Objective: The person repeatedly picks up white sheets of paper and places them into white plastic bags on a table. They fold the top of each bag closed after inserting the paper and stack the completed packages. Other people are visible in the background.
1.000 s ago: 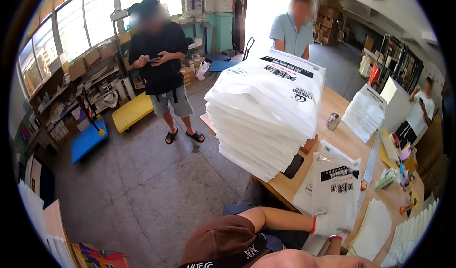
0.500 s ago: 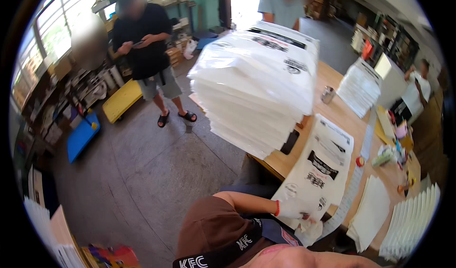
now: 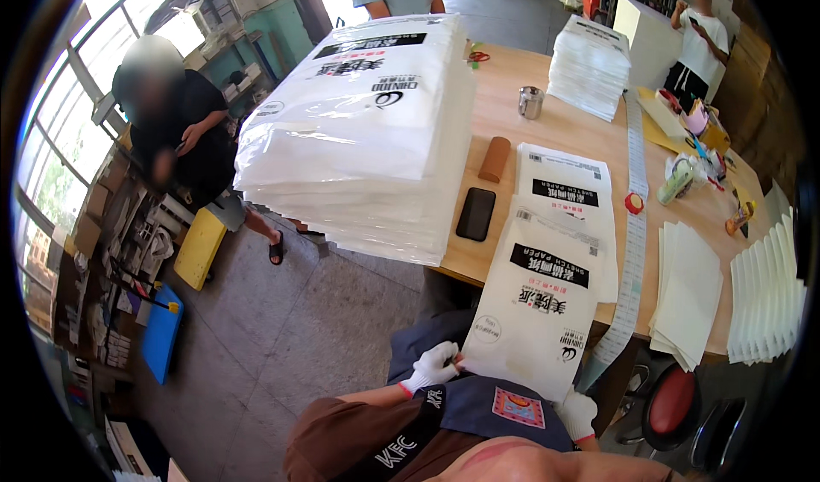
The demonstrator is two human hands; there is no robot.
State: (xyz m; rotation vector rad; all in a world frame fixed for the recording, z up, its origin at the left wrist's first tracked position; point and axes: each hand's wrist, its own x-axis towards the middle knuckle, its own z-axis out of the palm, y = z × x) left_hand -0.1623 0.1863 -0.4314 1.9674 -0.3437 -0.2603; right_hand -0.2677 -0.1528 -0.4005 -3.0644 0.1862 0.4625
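A white plastic bag (image 3: 534, 307) with black and red print lies slanting over the table's front edge, its near end at my waist. My left hand (image 3: 433, 368), in a white glove with bare fingertips showing, is closed on the bag's near left corner. At the near right corner my gloved right hand (image 3: 578, 415) is closed on the bag's edge, its fingers partly hidden. Under the far end lies another printed bag (image 3: 589, 170). To the left rises a tall stack of similar filled white bags (image 3: 359, 132).
On the wooden table (image 3: 512, 72) are a black phone (image 3: 476, 214), a brown block (image 3: 494, 159), a metal can (image 3: 530, 102), a long ruler strip (image 3: 630, 268), white sheets (image 3: 688, 285) and a smaller bag stack (image 3: 589, 67). A red stool (image 3: 670, 405) stands at right. Several people stand around.
My view has turned, and both hands now show at the near corners of a bag. That bag overlaps the one beneath and reaches toward my body. The person in black appears farther left.
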